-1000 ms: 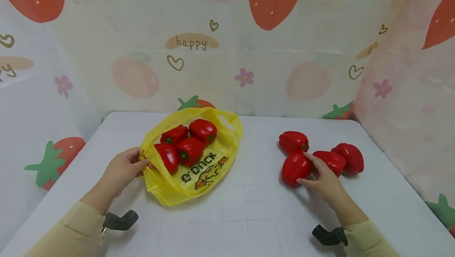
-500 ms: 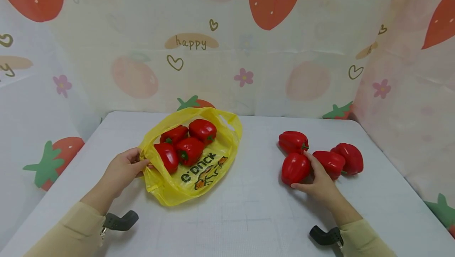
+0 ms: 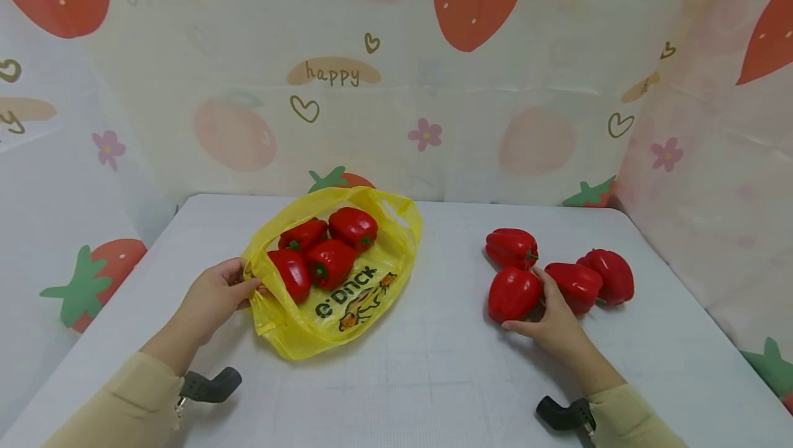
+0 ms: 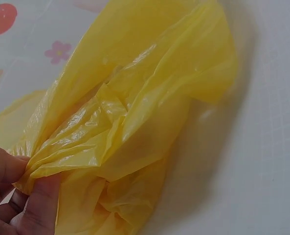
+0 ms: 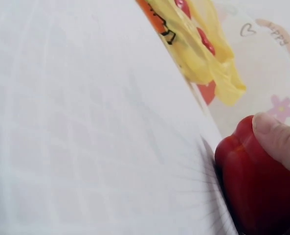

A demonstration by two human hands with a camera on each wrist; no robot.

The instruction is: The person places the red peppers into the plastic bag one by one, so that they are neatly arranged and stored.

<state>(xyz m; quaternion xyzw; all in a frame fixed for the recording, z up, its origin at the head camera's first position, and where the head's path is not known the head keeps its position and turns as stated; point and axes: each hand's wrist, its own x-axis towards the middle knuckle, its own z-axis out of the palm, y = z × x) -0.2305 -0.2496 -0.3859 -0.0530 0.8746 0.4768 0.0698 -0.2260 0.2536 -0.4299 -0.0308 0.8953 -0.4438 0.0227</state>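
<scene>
My left hand [image 3: 213, 296] pinches the left rim of a yellow plastic bag [image 3: 297, 331]. The bag lies with its mouth spread, and several red bell peppers [image 3: 331, 262] sit inside. In the left wrist view the bunched film [image 4: 96, 142] runs out from between thumb and fingers [image 4: 42, 200]. On the right, my right hand [image 3: 557, 321] holds a red bell pepper [image 3: 513, 294] with its thumb at the near side and fingers at the far right. The right wrist view shows the thumb [image 5: 277, 142] laid over this pepper [image 5: 257, 181], close over the table.
Just behind the held pepper lies another red bell pepper [image 3: 511, 247]. Two more, one pepper [image 3: 576, 286] and a further pepper [image 3: 610, 276], lie to the right of the hand. The white table [image 3: 396, 393] ends at a strawberry-print backdrop [image 3: 458, 90].
My right hand has shifted slightly left, its thumb moving round the near side of the pepper, which has turned and shifted a little left. The left hand and bag have stayed put.
</scene>
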